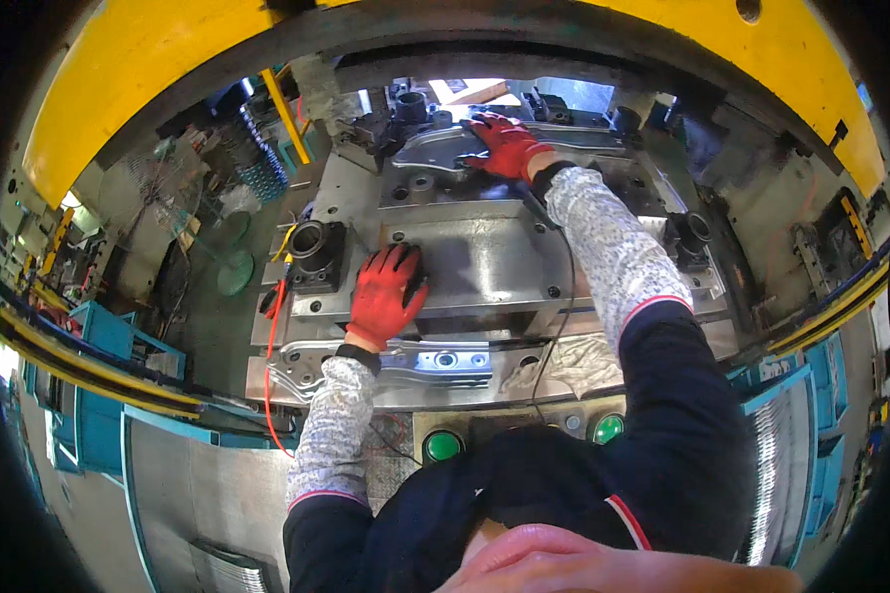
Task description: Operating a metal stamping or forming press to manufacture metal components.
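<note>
My left hand (384, 296), in a red glove with dark fingertips, rests on the left front of a steel die block (480, 259). Its fingers are spread and hold nothing. Farther off, my right hand (509, 146), gloved the same way, reaches over a long stamped metal part (430, 150) lying across the rear of the die. The fingers there look stretched out with the thumb apart, touching the part; its middle is hidden under the glove. A second, similar stamped part (405, 364) lies at the near edge, partly behind my left wrist.
Round guide bushings stand at left (311, 245) and right (694, 233). A crumpled cloth (576, 364) lies at the front right. Green push buttons (443, 445) sit below. A black cable (570, 296) and a red hose (270, 381) trail down. The yellow press frame (148, 79) arches overhead.
</note>
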`<state>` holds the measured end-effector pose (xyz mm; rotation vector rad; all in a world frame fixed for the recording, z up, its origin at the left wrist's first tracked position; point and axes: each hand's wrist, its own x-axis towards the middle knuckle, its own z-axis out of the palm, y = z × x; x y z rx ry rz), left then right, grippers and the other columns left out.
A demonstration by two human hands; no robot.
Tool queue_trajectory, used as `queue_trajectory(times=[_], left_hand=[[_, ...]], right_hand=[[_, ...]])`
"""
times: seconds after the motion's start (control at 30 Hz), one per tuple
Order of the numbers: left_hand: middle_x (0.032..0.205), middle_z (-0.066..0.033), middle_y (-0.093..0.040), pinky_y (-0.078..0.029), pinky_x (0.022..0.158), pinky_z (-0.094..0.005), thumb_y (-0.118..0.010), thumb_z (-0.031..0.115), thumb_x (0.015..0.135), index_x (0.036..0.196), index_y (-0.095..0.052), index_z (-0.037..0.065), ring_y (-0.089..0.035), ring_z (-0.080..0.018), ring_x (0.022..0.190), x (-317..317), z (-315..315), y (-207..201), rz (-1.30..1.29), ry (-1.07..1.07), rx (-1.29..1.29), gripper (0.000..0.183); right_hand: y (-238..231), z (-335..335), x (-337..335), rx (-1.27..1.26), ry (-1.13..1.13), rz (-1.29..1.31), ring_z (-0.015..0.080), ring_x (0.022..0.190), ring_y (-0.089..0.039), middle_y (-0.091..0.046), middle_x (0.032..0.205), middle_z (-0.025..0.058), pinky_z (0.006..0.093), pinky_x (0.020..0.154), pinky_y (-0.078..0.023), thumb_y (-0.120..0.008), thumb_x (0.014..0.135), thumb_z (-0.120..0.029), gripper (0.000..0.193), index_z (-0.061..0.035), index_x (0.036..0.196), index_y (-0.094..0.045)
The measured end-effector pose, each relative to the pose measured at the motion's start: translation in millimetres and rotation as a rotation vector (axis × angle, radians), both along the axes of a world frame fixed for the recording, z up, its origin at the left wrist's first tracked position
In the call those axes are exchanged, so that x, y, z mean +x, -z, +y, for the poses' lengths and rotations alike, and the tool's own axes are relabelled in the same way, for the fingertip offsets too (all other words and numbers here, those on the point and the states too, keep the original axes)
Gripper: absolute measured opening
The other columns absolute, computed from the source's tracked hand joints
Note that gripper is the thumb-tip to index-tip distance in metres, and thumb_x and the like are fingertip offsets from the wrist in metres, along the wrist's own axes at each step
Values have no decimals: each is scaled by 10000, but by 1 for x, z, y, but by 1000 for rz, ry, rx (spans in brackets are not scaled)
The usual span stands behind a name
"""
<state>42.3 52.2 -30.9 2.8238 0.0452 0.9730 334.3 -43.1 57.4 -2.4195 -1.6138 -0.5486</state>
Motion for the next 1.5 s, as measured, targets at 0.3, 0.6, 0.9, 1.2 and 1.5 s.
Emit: queue_trajectory(times=[0.3, 0.6, 0.9, 1.2, 1.5], left_hand=[[1175, -184, -474, -324, 918, -457, -584, 269, 693, 1138, -504, 58, -434, -362, 1083, -4, -1, -4, 59, 13, -40, 499], [1199, -175, -464, -322, 939, -439, -581, 301, 718, 1169, -494, 73, -426, -337, 1113, -7, 1, 2, 44, -36, 7, 513], [1170, -157, -479, -330, 927, -437, -576, 297, 713, 1170, -487, 77, -433, -324, 1102, -8, 0, -3, 40, -40, -7, 515], [1156, -151, -492, -346, 913, -436, -575, 277, 723, 1140, -511, 72, -453, -324, 1077, -7, 6, 1, 21, -59, 1, 470], [1169, -171, -477, -326, 938, -442, -585, 303, 712, 1150, -507, 76, -441, -348, 1081, -8, 2, -3, 51, -47, -6, 499]], right_hand=[[14, -4, 5, -110, -162, -132, 340, 1056, -493, -482, 1164, 196, 436, 855, -419, -539, 760, -425, 577, -72, 1205, -437], [-1, -7, 3, -101, -228, -215, 316, 868, -572, -577, 928, 163, 406, 754, -459, -598, 707, -242, 318, -30, 937, -539], [-23, 4, 25, -362, -158, -82, 315, 968, -540, -539, 1083, 138, 404, 830, -431, -495, 810, -409, 459, -64, 1113, -508], [-24, 34, -4, -62, -137, -56, 324, 995, -534, -560, 1066, 177, 411, 839, -419, -398, 858, -441, 458, -57, 1037, -572], [15, 92, 22, -262, 37, 168, 332, 1237, -327, -327, 1350, 175, 440, 1014, -261, -349, 863, -457, 555, -97, 1285, -375]])
